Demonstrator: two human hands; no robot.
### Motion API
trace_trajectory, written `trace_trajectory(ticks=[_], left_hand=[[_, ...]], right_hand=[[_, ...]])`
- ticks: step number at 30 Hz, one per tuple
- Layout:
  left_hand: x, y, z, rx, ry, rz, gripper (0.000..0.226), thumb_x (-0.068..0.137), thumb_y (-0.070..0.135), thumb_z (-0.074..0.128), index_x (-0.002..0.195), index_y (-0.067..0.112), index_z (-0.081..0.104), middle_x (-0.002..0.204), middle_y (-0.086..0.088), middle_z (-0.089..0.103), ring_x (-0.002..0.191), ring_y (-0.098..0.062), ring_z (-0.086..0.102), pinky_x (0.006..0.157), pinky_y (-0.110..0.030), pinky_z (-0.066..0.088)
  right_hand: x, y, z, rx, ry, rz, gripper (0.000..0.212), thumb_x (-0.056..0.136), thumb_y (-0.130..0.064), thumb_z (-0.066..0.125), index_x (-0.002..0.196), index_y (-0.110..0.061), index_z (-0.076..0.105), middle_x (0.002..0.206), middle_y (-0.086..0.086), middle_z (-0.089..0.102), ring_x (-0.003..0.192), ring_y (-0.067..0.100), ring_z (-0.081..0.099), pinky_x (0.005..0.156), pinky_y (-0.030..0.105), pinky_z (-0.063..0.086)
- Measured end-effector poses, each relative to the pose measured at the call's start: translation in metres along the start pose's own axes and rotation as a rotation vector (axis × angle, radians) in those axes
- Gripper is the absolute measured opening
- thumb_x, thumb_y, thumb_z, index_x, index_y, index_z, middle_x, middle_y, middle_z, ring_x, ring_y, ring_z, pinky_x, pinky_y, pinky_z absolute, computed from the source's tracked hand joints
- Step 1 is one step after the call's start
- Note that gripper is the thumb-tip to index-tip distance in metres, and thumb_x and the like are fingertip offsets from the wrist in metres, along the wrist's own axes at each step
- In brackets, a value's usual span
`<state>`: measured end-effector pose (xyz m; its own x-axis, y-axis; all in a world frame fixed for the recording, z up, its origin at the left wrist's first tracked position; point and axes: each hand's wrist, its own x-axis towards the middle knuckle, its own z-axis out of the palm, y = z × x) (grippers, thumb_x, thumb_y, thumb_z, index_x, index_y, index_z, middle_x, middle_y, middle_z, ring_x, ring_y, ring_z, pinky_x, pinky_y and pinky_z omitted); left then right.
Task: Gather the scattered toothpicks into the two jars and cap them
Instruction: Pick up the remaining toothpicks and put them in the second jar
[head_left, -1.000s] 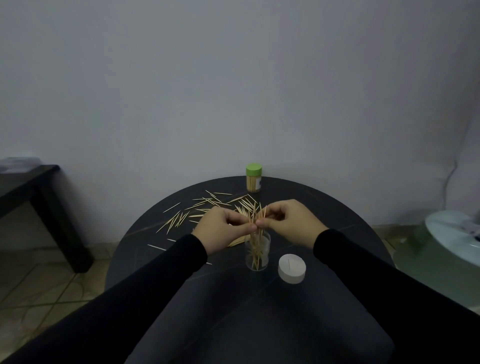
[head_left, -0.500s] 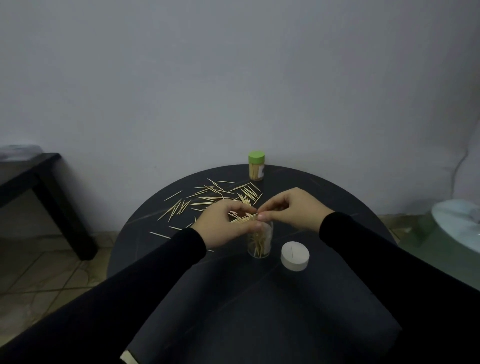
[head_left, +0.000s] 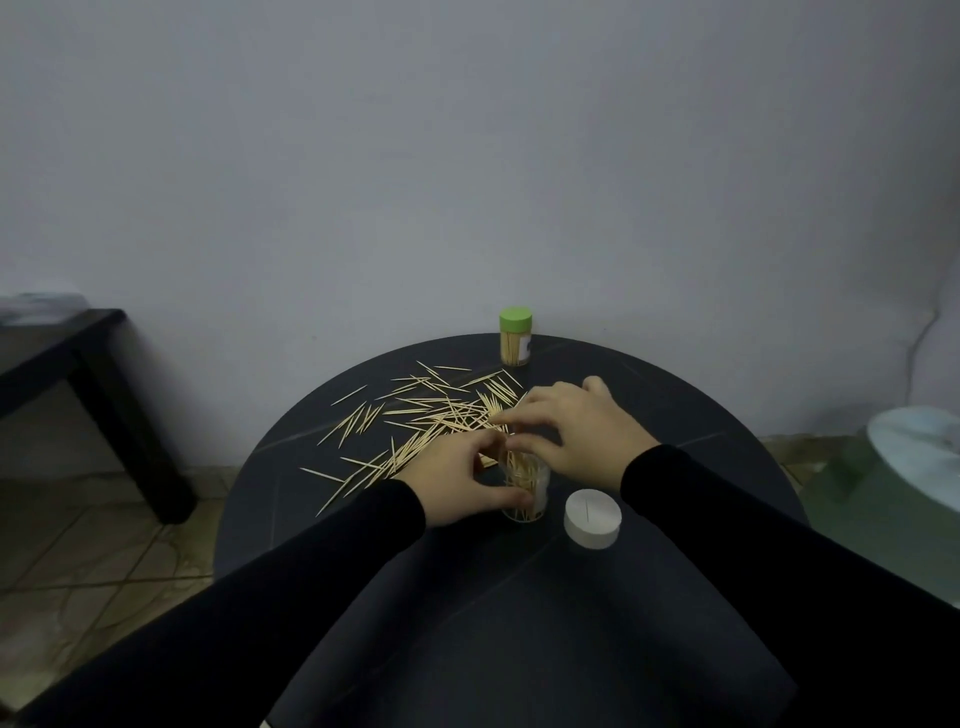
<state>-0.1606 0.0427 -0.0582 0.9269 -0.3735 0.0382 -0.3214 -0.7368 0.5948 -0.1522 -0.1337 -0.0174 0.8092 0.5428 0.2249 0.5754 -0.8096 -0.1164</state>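
Now, filling the open jar.
Left hand (head_left: 457, 480) grips the clear jar (head_left: 525, 488); right hand (head_left: 576, 428), fingers loosely spread, should sweep toothpicks (head_left: 431, 415) in small aligned bundles.

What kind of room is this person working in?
Probably a room in a home: a small round black table against a plain wall, tiled floor, and a dark side table to the left.

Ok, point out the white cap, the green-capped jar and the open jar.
white cap (head_left: 592, 517): head view, on its flat top.
green-capped jar (head_left: 515, 349): head view, on its clear side under the lid.
open jar (head_left: 529, 480): head view, on its clear wall between the hands.
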Motion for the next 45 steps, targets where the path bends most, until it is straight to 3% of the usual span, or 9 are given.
trace_trajectory(ticks=[4, 10, 16, 19, 22, 25, 28, 37, 45], left_hand=[[0.001, 0.000, 0.000, -0.013, -0.012, 0.001, 0.058, 0.073, 0.049, 0.075, 0.125, 0.033, 0.054, 0.114, 0.014, 0.060, 0.102, -0.005, 0.054, 0.089, -0.026, 0.048], [-0.001, 0.001, -0.001, -0.043, -0.021, -0.013, 0.058, 0.075, 0.045, 0.075, 0.126, 0.034, 0.052, 0.117, 0.014, 0.058, 0.100, -0.004, 0.054, 0.083, -0.021, 0.047], [0.001, -0.002, -0.016, 0.020, -0.150, -0.105, 0.082, 0.070, 0.044, 0.080, 0.140, 0.029, 0.040, 0.130, 0.011, 0.050, 0.119, -0.009, 0.046, 0.103, -0.029, 0.038], [0.002, -0.013, -0.027, 0.124, -0.105, -0.157, 0.074, 0.074, 0.046, 0.076, 0.138, 0.030, 0.043, 0.119, 0.010, 0.051, 0.108, -0.008, 0.048, 0.094, -0.025, 0.040], [0.004, -0.025, -0.026, 0.282, 0.028, -0.216, 0.055, 0.078, 0.047, 0.072, 0.128, 0.029, 0.055, 0.114, 0.005, 0.054, 0.098, -0.009, 0.049, 0.086, -0.024, 0.043], [0.005, -0.030, -0.021, 0.393, 0.076, -0.255, 0.048, 0.081, 0.053, 0.065, 0.123, 0.030, 0.058, 0.114, 0.005, 0.053, 0.103, -0.012, 0.052, 0.090, -0.030, 0.047], [0.009, -0.029, -0.019, 0.487, 0.110, -0.247, 0.043, 0.086, 0.053, 0.059, 0.123, 0.033, 0.059, 0.116, 0.007, 0.056, 0.107, -0.013, 0.053, 0.090, -0.031, 0.048], [0.035, -0.020, -0.015, 0.625, 0.082, -0.201, 0.025, 0.092, 0.043, 0.053, 0.102, 0.029, 0.071, 0.098, 0.007, 0.068, 0.091, -0.014, 0.061, 0.079, -0.030, 0.051], [0.049, -0.019, -0.017, 0.645, 0.025, -0.238, 0.022, 0.093, 0.041, 0.053, 0.105, 0.027, 0.066, 0.108, 0.004, 0.064, 0.099, -0.017, 0.060, 0.082, -0.032, 0.047]], right_hand=[[0.002, 0.002, -0.001, -0.063, 0.059, -0.001, 0.025, 0.094, -0.047, 0.051, 0.113, -0.041, 0.065, 0.113, -0.016, 0.061, 0.105, 0.007, 0.046, 0.097, 0.036, 0.023], [0.006, 0.011, -0.001, -0.004, -0.045, 0.061, 0.023, 0.091, -0.048, 0.055, 0.103, -0.036, 0.069, 0.108, -0.015, 0.057, 0.105, 0.008, 0.046, 0.099, 0.037, 0.028], [0.019, 0.013, 0.008, 0.363, 0.105, 0.165, 0.025, 0.093, -0.042, 0.054, 0.106, -0.027, 0.069, 0.096, -0.013, 0.059, 0.096, 0.009, 0.053, 0.090, 0.031, 0.040], [0.028, 0.025, 0.014, 0.501, 0.104, 0.256, 0.025, 0.096, -0.034, 0.051, 0.114, -0.023, 0.065, 0.101, -0.010, 0.060, 0.094, 0.006, 0.054, 0.078, 0.021, 0.041], [0.032, 0.041, 0.025, 0.407, -0.020, 0.290, 0.022, 0.094, -0.030, 0.057, 0.115, -0.026, 0.063, 0.107, -0.009, 0.059, 0.103, 0.009, 0.055, 0.088, 0.026, 0.043], [0.037, 0.042, 0.036, 0.295, -0.187, 0.199, 0.024, 0.090, -0.034, 0.062, 0.113, -0.030, 0.064, 0.110, -0.011, 0.055, 0.109, 0.011, 0.052, 0.104, 0.041, 0.040], [0.046, 0.037, 0.043, 0.269, -0.245, 0.118, 0.026, 0.091, -0.034, 0.061, 0.116, -0.031, 0.064, 0.116, -0.009, 0.055, 0.111, 0.011, 0.050, 0.107, 0.043, 0.034], [0.061, 0.040, 0.058, 0.028, -0.199, -0.053, 0.025, 0.092, -0.041, 0.059, 0.116, -0.037, 0.064, 0.120, -0.014, 0.058, 0.114, 0.011, 0.045, 0.097, 0.035, 0.024], [0.053, 0.042, 0.054, -0.198, -0.111, -0.089, 0.030, 0.099, -0.039, 0.043, 0.123, -0.031, 0.058, 0.123, -0.008, 0.061, 0.114, 0.013, 0.047, 0.101, 0.041, 0.023]])
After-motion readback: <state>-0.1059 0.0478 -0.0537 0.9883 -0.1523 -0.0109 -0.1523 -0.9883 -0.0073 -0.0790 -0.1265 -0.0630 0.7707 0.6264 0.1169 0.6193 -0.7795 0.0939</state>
